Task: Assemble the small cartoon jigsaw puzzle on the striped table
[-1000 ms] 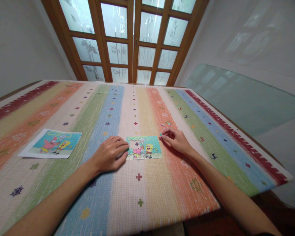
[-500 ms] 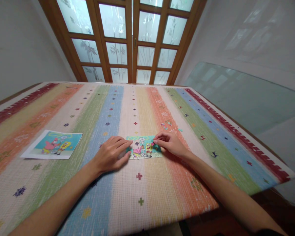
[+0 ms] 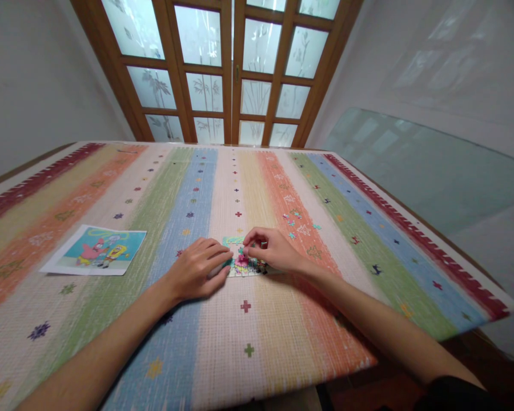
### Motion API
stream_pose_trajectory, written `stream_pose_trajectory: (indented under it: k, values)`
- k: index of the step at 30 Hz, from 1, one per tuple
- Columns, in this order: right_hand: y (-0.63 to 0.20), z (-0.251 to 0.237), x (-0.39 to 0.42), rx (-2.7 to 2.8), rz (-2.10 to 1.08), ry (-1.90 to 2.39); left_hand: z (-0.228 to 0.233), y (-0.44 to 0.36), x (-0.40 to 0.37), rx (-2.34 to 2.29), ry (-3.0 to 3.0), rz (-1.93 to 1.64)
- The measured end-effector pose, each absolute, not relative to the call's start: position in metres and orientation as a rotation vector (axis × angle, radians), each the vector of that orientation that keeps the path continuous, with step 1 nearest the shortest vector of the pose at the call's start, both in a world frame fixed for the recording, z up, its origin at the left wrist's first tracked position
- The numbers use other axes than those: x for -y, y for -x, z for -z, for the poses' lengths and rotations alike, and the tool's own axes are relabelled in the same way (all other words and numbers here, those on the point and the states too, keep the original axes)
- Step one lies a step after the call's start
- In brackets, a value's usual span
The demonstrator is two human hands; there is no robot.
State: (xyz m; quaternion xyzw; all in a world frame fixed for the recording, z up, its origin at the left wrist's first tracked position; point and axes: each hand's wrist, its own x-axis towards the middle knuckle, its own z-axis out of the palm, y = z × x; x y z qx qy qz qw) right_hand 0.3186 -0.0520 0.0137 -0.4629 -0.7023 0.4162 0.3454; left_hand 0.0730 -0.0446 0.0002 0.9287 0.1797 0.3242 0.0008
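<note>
Sitting flat in the middle of the frame, the left hand (image 3: 196, 270) presses the puzzle's (image 3: 241, 264) edge on the counter (image 3: 248, 325). The right hand (image 3: 269, 250) pinches something small over it; I cannot tell what. Most looks joined. Loose pieces (image 3: 292, 220) wait farther back, the picture sheet (image 3: 97, 250) at left.

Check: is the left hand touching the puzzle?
Touching. The head view shows the left hand lying flat on the tablecloth, its fingertips overlapping the left edge of the puzzle with no gap, while the right hand rests over the puzzle's middle.
</note>
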Motion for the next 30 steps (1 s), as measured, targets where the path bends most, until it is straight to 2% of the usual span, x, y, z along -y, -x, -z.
stream_pose_trajectory:
  k: [6, 20, 30]
  values:
    - [-0.308, -0.007, 0.049, 1.865, -1.049, 1.236, -0.001, -0.073, 0.048, -0.538, -2.955, -0.924]
    - [-0.31, -0.008, 0.05, 2.051, -0.688, 1.266, 0.002, -0.076, 0.049, -0.492, -2.981, -0.839]
    - [-0.38, -0.024, 0.03, 1.885, -0.352, 1.436, 0.006, -0.076, 0.047, -0.468, -2.95, -0.849]
